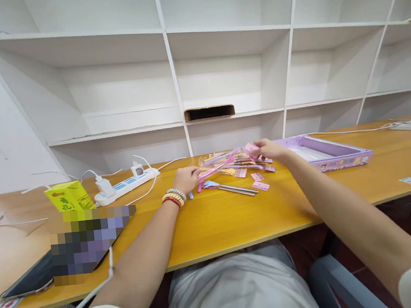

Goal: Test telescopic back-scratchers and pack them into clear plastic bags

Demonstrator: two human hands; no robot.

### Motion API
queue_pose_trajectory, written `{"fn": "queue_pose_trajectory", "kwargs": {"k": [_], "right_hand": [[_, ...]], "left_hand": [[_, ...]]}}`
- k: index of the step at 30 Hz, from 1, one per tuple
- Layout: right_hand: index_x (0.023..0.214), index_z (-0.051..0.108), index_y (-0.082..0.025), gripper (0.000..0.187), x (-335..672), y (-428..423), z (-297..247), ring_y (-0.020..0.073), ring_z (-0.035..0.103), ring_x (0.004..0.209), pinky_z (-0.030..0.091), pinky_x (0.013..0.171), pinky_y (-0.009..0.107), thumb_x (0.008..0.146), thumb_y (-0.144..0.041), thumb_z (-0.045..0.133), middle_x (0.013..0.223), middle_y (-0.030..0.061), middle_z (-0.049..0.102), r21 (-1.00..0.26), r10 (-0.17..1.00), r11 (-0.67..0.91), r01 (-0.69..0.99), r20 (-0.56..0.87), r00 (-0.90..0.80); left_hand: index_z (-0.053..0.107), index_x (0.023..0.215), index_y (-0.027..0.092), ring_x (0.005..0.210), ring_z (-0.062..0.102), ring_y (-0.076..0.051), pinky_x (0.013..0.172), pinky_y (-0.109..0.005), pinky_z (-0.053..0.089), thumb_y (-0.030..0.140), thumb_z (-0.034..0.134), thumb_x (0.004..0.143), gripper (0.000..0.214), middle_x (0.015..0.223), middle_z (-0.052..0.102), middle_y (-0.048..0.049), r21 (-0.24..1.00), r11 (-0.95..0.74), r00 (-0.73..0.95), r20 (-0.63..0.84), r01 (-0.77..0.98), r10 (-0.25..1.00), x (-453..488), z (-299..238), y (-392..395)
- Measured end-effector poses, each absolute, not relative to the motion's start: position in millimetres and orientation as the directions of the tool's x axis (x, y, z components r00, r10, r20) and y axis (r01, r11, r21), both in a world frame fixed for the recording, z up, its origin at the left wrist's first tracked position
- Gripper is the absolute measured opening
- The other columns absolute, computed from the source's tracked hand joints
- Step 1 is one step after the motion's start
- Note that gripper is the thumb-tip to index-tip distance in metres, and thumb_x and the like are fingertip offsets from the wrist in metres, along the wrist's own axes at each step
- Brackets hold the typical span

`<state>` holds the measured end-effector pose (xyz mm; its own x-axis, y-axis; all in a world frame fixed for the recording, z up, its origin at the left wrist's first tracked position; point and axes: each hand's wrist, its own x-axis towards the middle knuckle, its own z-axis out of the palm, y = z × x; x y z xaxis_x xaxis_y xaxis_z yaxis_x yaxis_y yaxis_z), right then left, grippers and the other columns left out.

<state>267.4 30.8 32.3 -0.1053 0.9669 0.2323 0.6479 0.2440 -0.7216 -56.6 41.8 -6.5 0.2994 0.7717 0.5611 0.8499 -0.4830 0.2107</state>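
My left hand (188, 179), with bracelets at its wrist, is closed on the near end of a pink back scratcher (216, 170), whose claw-like head points away to the right. My right hand (266, 149) pinches a pink card (251, 148) over the far side of the pile. Whether that card is joined to the pink back scratcher I cannot tell. Below lie a blue-headed back scratcher (211, 185) and silver rods (240, 189). Behind them is a heap of clear-wrapped back scratchers (225, 171). Loose pink cards (261, 186) lie near my right hand.
A purple open box (344, 161) stands to the right. At left are a white power strip (126, 186) with chargers, a yellow carton (69, 196), a phone (31, 272) and cables. White shelves (122, 84) rise behind the table, holding a cardboard box (209, 113).
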Motion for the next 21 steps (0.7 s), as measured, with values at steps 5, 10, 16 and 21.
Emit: {"fn": "queue_pose_trajectory", "kwargs": {"k": [5,10,16,21], "right_hand": [[0.089,0.05,-0.017,0.032,254.1,55.4,5.6,0.0131,0.057,0.059,0.041,0.048,0.022,0.066,-0.037,0.059,0.078,0.0059,0.062,-0.885,0.886,0.359,0.295,0.423,0.192],[0.08,0.053,-0.016,0.033,249.1,52.6,-19.5,0.017,0.06,0.067,0.045,0.054,0.025,0.064,-0.045,0.057,0.076,0.0055,0.065,-0.88,0.896,0.304,0.365,0.394,0.204],[0.07,0.063,-0.016,0.026,253.4,54.3,-19.2,0.0229,0.057,0.101,0.043,0.089,0.032,0.068,-0.042,0.059,0.108,0.0074,0.063,-0.76,0.817,0.36,0.542,0.537,0.209],[0.088,0.071,-0.019,0.032,237.5,51.1,-19.8,0.023,0.045,0.12,0.032,0.102,0.032,0.078,-0.043,0.053,0.13,0.0071,0.051,-0.637,0.798,0.334,0.695,0.583,0.152]], "left_hand": [[0.068,0.073,0.016,0.059,0.051,-0.012,0.058,-0.025,0.033,0.035,0.04,0.083,0.035,0.064,0.064,-0.0028,0.278,-0.499,0.306,0.524,0.821,0.795,-61.7,-2.1,42.0],[0.065,0.064,0.017,0.056,0.047,-0.011,0.057,-0.023,0.032,0.032,0.042,0.082,0.033,0.055,0.057,0.0003,0.27,-0.556,0.378,0.503,0.786,0.778,-62.4,-1.9,42.5],[0.062,0.062,0.017,0.053,0.044,-0.01,0.056,-0.023,0.031,0.033,0.042,0.081,0.032,0.053,0.055,0.0015,0.311,-0.577,0.379,0.51,0.755,0.772,-60.4,-1.7,42.0],[0.057,0.055,0.018,0.049,0.041,-0.01,0.054,-0.023,0.031,0.034,0.038,0.082,0.037,0.046,0.051,0.0024,0.335,-0.596,0.417,0.473,0.73,0.776,-58.2,1.1,37.2]]}}
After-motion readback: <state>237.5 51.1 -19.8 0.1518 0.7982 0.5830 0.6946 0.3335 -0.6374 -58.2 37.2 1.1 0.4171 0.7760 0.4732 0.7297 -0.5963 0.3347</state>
